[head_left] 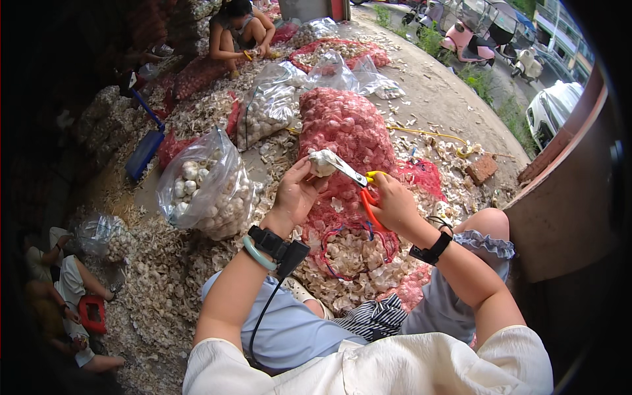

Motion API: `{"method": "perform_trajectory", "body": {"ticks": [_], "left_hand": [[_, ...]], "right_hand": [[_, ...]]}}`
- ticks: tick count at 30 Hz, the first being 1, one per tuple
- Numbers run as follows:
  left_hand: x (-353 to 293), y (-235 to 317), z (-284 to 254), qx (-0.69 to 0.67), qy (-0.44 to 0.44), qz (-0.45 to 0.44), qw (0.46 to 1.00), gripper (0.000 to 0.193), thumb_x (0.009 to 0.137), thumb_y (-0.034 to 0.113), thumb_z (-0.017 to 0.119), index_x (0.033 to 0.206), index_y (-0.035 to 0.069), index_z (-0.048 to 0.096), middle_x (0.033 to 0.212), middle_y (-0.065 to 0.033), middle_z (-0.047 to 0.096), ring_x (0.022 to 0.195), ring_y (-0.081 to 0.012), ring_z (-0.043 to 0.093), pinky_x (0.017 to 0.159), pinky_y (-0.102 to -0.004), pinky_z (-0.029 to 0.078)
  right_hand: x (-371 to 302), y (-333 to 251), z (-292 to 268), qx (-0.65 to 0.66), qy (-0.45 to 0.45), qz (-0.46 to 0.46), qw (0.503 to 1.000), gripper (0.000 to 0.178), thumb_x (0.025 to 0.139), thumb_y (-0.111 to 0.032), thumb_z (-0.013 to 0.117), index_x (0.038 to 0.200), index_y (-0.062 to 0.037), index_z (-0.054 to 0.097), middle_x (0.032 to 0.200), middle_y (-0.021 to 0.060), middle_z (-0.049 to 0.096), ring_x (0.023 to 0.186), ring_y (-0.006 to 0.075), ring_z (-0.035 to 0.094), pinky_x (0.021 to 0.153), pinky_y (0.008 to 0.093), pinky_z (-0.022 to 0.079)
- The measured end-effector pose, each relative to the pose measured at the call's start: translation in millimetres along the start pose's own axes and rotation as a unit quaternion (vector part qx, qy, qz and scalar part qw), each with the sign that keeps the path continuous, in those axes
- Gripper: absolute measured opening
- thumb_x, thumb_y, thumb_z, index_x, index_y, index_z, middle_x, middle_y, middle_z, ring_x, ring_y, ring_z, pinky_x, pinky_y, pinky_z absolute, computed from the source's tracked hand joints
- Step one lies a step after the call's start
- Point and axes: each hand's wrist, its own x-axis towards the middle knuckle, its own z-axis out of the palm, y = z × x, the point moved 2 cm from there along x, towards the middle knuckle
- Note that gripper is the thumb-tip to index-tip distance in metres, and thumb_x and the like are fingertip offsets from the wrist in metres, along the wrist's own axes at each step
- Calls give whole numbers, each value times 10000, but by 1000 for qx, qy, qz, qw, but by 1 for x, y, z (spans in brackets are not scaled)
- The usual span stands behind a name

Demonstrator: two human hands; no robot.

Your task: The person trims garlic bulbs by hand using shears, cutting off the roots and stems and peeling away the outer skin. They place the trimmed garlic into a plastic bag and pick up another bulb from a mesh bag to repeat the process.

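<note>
A bulging red mesh sack (345, 122) of garlic stands in front of the person, and both hands work over its near left side. The left hand (296, 196) has its fingers curled around a white garlic bulb (321, 164), holding it up in front of the sack's lower left part. The right hand (396, 205), in front of the sack's lower right side, is wrapped around the orange and yellow handles of a pair of scissors (360, 179); the blades point leftward across the sack and meet the bulb, though how far apart they stand I cannot tell. Left of the sack sits a clear plastic bag (210, 187) filled with bulbs, and another clear bag (266, 108) leans close by its upper left. A blue dustpan (145, 153) lies farther out to the left. On the near side of the sack, loose garlic skins (355, 253) are heaped within a ring of red netting. A broken brick (482, 169) rests to its right, and a yellow strap (428, 133) runs out on that side. Beyond the sack, up and to the left, a co-worker (240, 33) crouches with hands together.
</note>
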Motion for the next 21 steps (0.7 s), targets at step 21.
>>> {"method": "perform_trajectory", "body": {"ticks": [21], "left_hand": [[-4,15,5,226,4,90,970,661,744,-132,638,1287,47,307,1192,-131,500,1089,-205,556,840,-316,552]], "right_hand": [[0,4,-2,-68,91,-109,988,518,752,-304,685,1158,-56,481,1046,162,563,907,353,588,760,425,484]]}}
